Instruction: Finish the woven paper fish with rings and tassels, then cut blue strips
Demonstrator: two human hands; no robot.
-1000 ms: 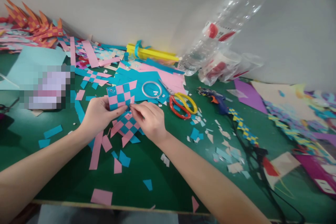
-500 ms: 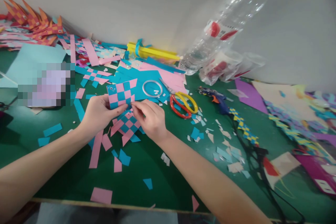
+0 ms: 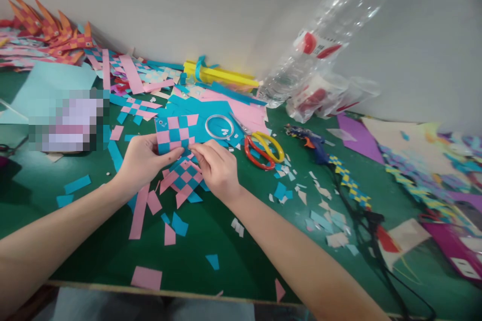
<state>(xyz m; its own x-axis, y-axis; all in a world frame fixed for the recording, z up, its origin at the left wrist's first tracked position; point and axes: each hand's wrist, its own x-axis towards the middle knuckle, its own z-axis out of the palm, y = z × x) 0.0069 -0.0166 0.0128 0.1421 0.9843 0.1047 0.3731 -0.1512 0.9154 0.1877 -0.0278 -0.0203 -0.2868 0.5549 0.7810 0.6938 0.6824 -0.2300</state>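
Woven paper piece (image 3: 175,133), head view: held up over the green table (image 3: 113,263), grasped in my left hand (image 3: 145,161); my right hand (image 3: 217,168) pinches its lower right corner. A second weave (image 3: 186,176) lies just below, partly covered by the hands. Ring (image 3: 207,126) and scissors (image 3: 248,135) sit just beyond, right. Glue gun (image 3: 319,154) farther right; big bottle (image 3: 320,46) by the wall (image 3: 226,10). Scraps (image 3: 181,224) scattered round.

On the green tabletop (image 3: 188,266), pink and blue paper scraps (image 3: 179,224) are strewn; 1 blue hot-glue gun (image 3: 315,150), 1 clear plastic bottle (image 3: 320,46) and the red-and-yellow handles of 1 pair of scissors (image 3: 255,135) are supported there.
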